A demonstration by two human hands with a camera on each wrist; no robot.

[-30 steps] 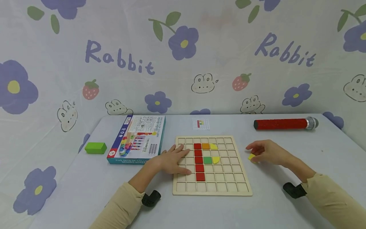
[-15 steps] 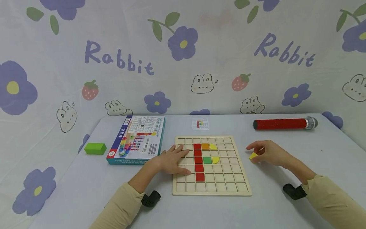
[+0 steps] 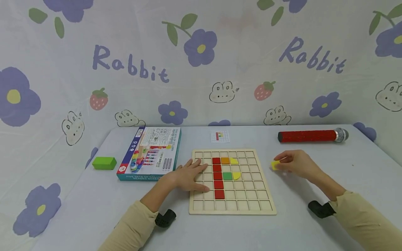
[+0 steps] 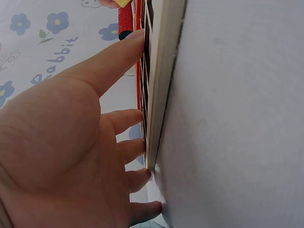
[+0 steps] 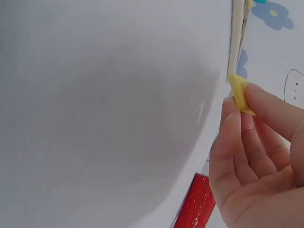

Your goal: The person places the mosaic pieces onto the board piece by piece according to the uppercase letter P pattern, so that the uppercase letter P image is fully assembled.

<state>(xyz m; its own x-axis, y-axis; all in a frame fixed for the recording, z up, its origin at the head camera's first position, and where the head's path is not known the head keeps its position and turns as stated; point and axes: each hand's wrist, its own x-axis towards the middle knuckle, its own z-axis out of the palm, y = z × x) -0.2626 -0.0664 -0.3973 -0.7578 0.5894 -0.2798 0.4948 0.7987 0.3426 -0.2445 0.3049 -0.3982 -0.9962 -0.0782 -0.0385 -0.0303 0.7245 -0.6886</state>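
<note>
My left hand (image 3: 190,176) rests with spread, straight fingers on the left side of a wooden grid board (image 3: 248,205). Red square tiles (image 3: 218,176) stand in a column on the board. Beside the top one come an orange tile (image 3: 225,160) and a yellow piece (image 3: 233,160); a green tile (image 3: 227,176) and a rounded yellow piece (image 3: 236,175) lie beside the middle one. Right of the board, my right hand (image 3: 296,164) pinches a small yellow tile (image 5: 241,95) between thumb and fingers, raised off the table in the right wrist view.
A small printed card (image 3: 220,136) with a coloured grid lies behind the board. A boxed toy set (image 3: 154,153) and a green block (image 3: 104,162) are on the left. At the back right lies a red microphone-shaped object (image 3: 307,136).
My right hand has lifted the yellow tile off the table and carried it slightly up and away from me. My left hand has stayed in place on the board.
</note>
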